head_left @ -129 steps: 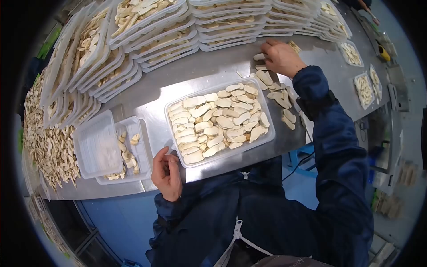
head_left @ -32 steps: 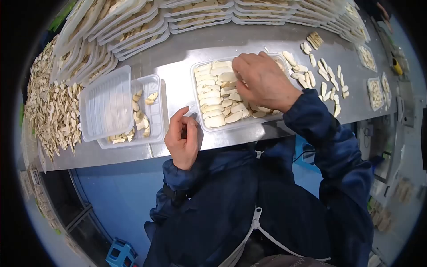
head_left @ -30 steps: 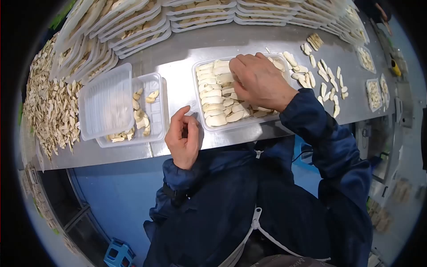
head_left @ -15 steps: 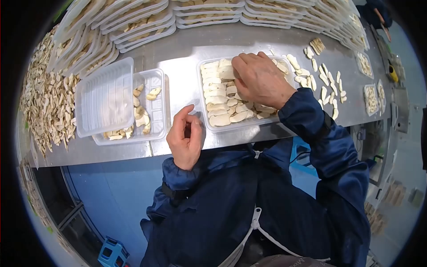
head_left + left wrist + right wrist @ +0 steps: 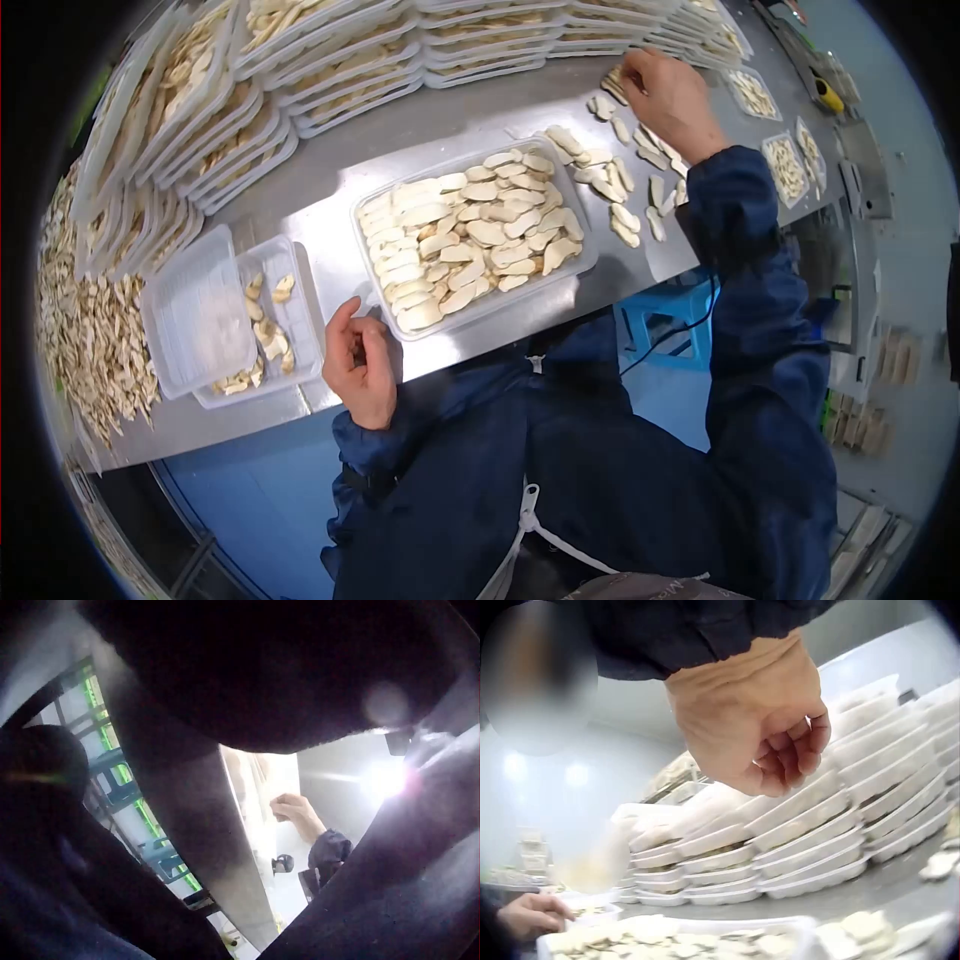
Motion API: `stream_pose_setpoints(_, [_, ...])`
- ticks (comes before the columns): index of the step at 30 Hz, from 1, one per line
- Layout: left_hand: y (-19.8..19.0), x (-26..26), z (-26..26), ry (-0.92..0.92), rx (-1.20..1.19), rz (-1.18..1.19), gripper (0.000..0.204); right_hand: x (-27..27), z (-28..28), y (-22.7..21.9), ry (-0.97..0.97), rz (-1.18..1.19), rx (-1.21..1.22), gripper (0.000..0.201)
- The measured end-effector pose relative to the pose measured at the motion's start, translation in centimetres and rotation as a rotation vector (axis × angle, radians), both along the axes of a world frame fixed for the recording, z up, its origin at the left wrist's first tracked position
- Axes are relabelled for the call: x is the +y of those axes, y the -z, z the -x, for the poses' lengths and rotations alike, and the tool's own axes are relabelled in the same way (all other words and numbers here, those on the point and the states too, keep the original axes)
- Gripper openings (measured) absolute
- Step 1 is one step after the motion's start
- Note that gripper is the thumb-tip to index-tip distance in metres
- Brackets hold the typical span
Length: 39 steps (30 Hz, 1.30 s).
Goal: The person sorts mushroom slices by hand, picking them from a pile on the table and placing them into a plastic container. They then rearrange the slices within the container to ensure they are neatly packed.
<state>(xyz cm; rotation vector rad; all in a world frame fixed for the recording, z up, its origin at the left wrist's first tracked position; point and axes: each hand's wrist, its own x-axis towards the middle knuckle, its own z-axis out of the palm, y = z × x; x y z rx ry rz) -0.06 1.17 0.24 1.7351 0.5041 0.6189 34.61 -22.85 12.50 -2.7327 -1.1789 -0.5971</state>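
A clear plastic tray [image 5: 590, 255] filled with overlapping pale mushroom slices [image 5: 485, 232] sits in front of the body. My right hand [image 5: 680, 105] is over the right side of the table, fingertips close to a small bundle of slices [image 5: 614, 85]. Its fingers curl loosely in the right wrist view, with nothing showing between them. Several loose mushroom slices [image 5: 600, 170] lie between this hand and the tray. My left hand [image 5: 362, 370] rests at the table's front edge beside the tray's near left corner, fingers loosely bent around nothing.
Stacked trays of slices [image 5: 350, 75] line the back of the metal table. On the left, an unfilled tray [image 5: 200, 310] overlaps another tray [image 5: 310, 330] holding a few pieces, beside a large slice heap [image 5: 95, 340]. Small filled trays [image 5: 785, 170] stand far right; a blue stool [image 5: 670, 320] is below.
My right hand has left the filled tray and moved right and away, over the loose slices. The left hand keeps its place by the tray. The head view has shifted.
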Motion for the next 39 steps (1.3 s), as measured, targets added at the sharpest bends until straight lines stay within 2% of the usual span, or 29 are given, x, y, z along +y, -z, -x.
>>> stream_pose_setpoints(3, [0.2, -0.1, -0.1, -0.008, -0.003, 0.023, 0.031, -3.9, -2.2, 1.2, 0.184, 0.26, 0.163, 0.013])
stream_pose_setpoints(4, [0.1, -0.2, -0.2, -0.017, -0.006, 0.029, 0.03, -4.5, -2.1, 1.7, 0.148, 0.268, 0.212, 0.014])
stream_pose_setpoints(7, [-0.2, -0.3, -0.3, -0.027, 0.01, 0.039, 0.03, -4.5, -0.3, 2.9, 0.161, 0.202, 0.381, 0.015])
stream_pose_setpoints(9, [-0.2, -0.2, -0.3, -0.028, 0.022, 0.042, 0.029, -4.5, 0.3, 4.7, 0.003, 0.146, 0.41, 0.021])
stream_pose_setpoints(11, [-0.1, -0.1, -0.3, -0.024, 0.027, 0.043, 0.029, -3.5, 1.7, 5.6, -0.078, 0.024, 0.419, 0.025])
stream_pose_setpoints(14, [-0.3, -0.3, -0.4, -0.025, 0.055, 0.006, 0.03, -1.4, 3.2, 6.3, -0.07, -0.028, 0.401, 0.029])
stream_pose_setpoints(17, [-0.3, -0.3, -0.4, -0.03, 0.069, -0.01, 0.03, -0.7, 3.0, 7.5, -0.097, 0.054, 0.345, 0.031])
stream_pose_setpoints(18, [-0.3, -0.3, -0.4, -0.034, 0.067, -0.01, 0.03, -0.6, 2.9, 7.7, -0.125, 0.031, 0.299, 0.026])
stream_pose_setpoints(21, [0.0, -0.3, -0.4, -0.044, 0.062, -0.009, 0.029, -0.9, 2.3, 7.4, 0.016, 0.084, 0.333, 0.021])
stream_pose_setpoints(24, [-0.1, -0.3, -0.4, -0.044, 0.068, -0.021, 0.029, -1.5, 0.9, 5.7, 0.27, 0.202, 0.506, 0.021])
stream_pose_setpoints(27, [0.0, -0.2, -0.3, -0.037, 0.072, -0.024, 0.029, -2.0, 1.5, 6.3, 0.146, 0.052, 0.267, 0.022])
stream_pose_setpoints(28, [0.0, -0.2, -0.3, -0.035, 0.071, -0.022, 0.03, -1.8, 1.9, 6.3, 0.001, 0.007, 0.264, 0.022])
stream_pose_setpoints(31, [-0.1, -0.3, -0.4, -0.031, 0.063, -0.014, 0.03, -0.3, 3.6, 6.9, -0.143, -0.011, 0.383, 0.02])
stream_pose_setpoints(35, [-0.3, -0.3, -0.3, -0.035, 0.063, 0.003, 0.03, 0.4, 3.3, 8.8, -0.131, -0.017, 0.32, 0.019])
stream_pose_setpoints(39, [-0.3, -0.3, -0.3, -0.026, 0.043, 0.011, 0.031, 0.0, 3.0, 8.8, -0.134, -0.023, 0.291, 0.017])
